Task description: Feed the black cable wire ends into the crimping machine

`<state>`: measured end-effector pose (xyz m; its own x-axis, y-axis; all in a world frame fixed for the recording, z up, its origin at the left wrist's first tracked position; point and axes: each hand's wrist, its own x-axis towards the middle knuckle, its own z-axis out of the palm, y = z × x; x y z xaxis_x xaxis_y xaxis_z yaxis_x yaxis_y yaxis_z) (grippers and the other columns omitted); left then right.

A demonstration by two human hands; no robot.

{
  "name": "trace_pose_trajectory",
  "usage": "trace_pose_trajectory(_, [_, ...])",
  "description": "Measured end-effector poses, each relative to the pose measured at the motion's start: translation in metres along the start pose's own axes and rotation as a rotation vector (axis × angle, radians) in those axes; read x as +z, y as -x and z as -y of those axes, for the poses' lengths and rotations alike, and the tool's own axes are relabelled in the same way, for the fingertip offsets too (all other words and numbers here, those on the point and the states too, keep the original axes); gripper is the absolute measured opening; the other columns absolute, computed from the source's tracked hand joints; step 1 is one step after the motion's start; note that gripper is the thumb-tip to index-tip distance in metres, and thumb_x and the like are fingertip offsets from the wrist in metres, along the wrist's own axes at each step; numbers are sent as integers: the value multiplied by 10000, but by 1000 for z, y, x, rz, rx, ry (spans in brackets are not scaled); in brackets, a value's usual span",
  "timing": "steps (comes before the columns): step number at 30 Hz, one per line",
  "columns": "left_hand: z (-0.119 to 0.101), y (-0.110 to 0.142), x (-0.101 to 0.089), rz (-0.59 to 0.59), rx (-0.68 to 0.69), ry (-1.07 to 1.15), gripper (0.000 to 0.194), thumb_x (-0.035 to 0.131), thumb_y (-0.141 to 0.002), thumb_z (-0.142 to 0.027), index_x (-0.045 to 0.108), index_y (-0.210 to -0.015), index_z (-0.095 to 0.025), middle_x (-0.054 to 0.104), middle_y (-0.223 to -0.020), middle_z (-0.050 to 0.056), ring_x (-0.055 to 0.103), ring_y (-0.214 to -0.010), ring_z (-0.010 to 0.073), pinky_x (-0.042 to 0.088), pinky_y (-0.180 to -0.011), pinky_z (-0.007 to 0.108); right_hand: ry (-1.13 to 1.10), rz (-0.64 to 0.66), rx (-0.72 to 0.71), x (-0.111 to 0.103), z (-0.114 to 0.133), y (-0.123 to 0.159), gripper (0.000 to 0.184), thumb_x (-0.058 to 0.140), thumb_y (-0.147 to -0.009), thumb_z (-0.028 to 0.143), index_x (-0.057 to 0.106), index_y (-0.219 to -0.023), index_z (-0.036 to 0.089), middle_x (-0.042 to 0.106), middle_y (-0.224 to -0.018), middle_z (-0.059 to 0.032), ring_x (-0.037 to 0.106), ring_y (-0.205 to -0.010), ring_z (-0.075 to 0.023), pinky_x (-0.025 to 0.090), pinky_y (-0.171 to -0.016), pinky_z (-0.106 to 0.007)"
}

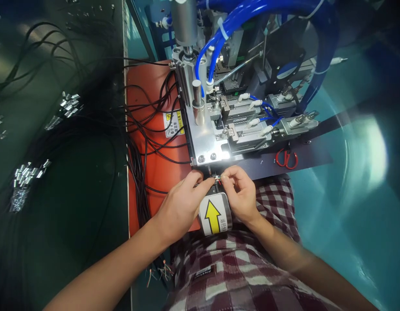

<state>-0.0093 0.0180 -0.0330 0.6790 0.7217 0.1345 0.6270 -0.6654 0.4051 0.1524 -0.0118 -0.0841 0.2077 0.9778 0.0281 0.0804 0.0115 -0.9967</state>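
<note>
My left hand point(182, 205) is closed in a pinch at the front of the machine, around the end of a black cable point(157, 190) that runs in from the left. Facing it, my right hand point(241, 194) pinches thumb and forefinger on a thin wire. Between the fingertips, short fine wires point(218, 177) show, one of them red; their exact ends are too small to tell. Just below the hands is a rounded machine part with a white label point(215, 214) and a yellow arrow. The metal machine block point(204, 149) rises directly beyond my fingers.
Black cables point(141, 172) lie bundled across the orange mat point(157, 172). Metal-ended cable bundles point(26, 177) rest on the dark table at left. Red-handled scissors point(286, 159) lie right of the machine. Blue air hoses point(251, 13) arch above it. A checked cloth covers my lap.
</note>
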Motion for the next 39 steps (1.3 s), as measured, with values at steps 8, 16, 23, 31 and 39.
trace_pose_trajectory(8, [1, 1, 1, -19, 4, -26, 307, 367, -919, -125, 559, -1155, -169, 515, -899, 45, 556, -756, 147, 499, -629, 232, -9, 31, 97, -3, 3, -1, 116, 524, -880, 283, 518, -795, 205, 470, -680, 26, 404, -555, -119, 349, -528, -260])
trace_pose_trajectory(16, [1, 1, 1, 2, -2, -29, 323, 372, -908, -95, 563, -1159, -162, 522, -927, 63, 566, -796, 163, 518, -653, 257, -235, 88, 480, -6, 18, -10, 178, 604, -779, 317, 528, -682, 189, 429, -566, 58, 334, -488, -92, 270, -449, -232])
trace_pose_trajectory(23, [-1, -1, 0, -25, 10, -13, 298, 414, -895, -86, 595, -1130, -118, 544, -914, 88, 586, -783, 190, 520, -626, 276, -81, 101, 398, -18, 26, -14, 209, 622, -790, 372, 596, -756, 167, 495, -608, 36, 322, -467, -79, 243, -421, -231])
trace_pose_trajectory(31, [0, 0, 0, 15, -27, -22, 339, 401, -882, -64, 591, -1149, -152, 543, -906, 72, 581, -768, 176, 520, -629, 270, -7, 104, 323, -11, 19, -13, 178, 611, -800, 347, 577, -742, 182, 499, -578, 40, 399, -498, -105, 298, -463, -244])
trace_pose_trajectory(39, [-2, -1, -1, -26, 0, -155, 297, 413, -893, -102, 635, -1087, -142, 567, -836, 75, 576, -711, 198, 502, -592, 295, -306, 196, 559, -12, 23, -22, 283, 653, -720, 353, 490, -568, 178, 390, -493, 78, 299, -433, -64, 210, -454, -243])
